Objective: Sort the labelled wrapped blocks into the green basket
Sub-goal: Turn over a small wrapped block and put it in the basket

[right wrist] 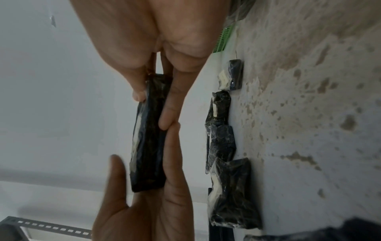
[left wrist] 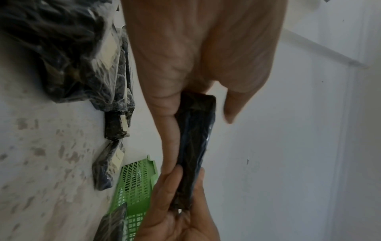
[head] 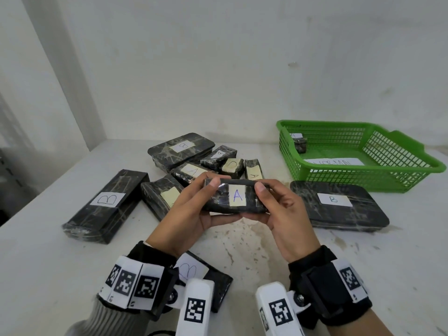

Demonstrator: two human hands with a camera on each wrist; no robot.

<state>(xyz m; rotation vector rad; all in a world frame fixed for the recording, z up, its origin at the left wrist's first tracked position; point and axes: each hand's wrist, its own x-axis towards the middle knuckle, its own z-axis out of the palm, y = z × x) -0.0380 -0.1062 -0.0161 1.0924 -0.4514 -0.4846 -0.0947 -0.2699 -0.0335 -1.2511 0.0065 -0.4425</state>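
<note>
From the head view, both hands are up over the bench (head: 60,263) with a black wrapped block (head: 236,196) between them, its "A" label facing the camera. The left hand (head: 186,214) grips the block's left end, thumb on top, fingers beneath; the right hand (head: 283,214) grips the right end the same way. The block sits clear of the bench, in front of a heap of smaller blocks (head: 218,163). A long "B" block (head: 106,207) lies to the left, a flat "B" block (head: 339,204) to the right, just in front of the basket (head: 315,170). The basket holds one small block (head: 300,143) in its far left corner and a paper slip (head: 334,162) on its floor. Another "B" block (head: 218,282) lies close in, partly behind the left wrist.

Over to the left wrist view: the left hand (left wrist: 195,57) clamps the near end of the block (left wrist: 195,138), the right hand (left wrist: 179,212) holds the far end, and the basket (left wrist: 134,187) sits beyond on the bench (left wrist: 41,163).

On the right wrist view: the right hand (right wrist: 154,40) pinches the block (right wrist: 148,138) edge-on, the left hand (right wrist: 144,203) grasps the opposite end, and the heap (right wrist: 224,146) lies on the stained bench (right wrist: 309,114).
</note>
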